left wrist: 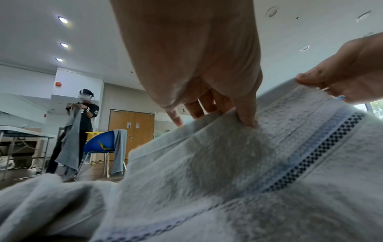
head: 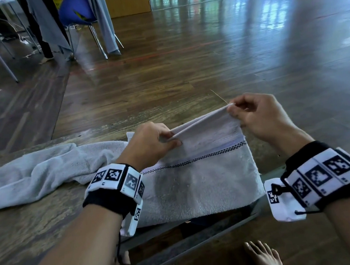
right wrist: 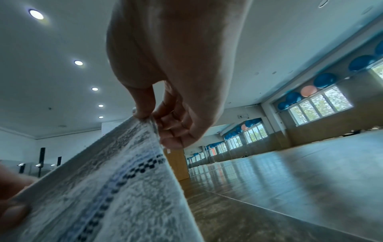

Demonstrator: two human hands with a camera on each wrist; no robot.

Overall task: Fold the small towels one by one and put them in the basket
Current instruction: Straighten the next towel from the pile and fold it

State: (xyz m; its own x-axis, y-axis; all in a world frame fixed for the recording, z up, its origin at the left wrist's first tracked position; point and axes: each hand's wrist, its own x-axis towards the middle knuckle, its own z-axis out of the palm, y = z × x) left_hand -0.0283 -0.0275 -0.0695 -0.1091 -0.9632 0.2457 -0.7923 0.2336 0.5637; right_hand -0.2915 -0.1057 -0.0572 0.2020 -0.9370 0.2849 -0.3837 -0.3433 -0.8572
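Observation:
A small pale towel (head: 200, 182) with a blue and black checked stripe lies on the wooden table, its near edge hanging over the front. Its far edge is lifted off the table. My left hand (head: 168, 141) pinches that edge at the left corner, thumb on top of the towel (left wrist: 238, 147). My right hand (head: 232, 108) pinches the right corner and holds it higher, seen close against the towel (right wrist: 116, 188) in the right wrist view. No basket is in view.
A second crumpled pale towel (head: 41, 172) lies on the table (head: 23, 236) to the left. Bare feet show below the table's front edge. Farther off stand a blue chair (head: 77, 9) draped with cloth and another person (left wrist: 82, 127) holding a towel.

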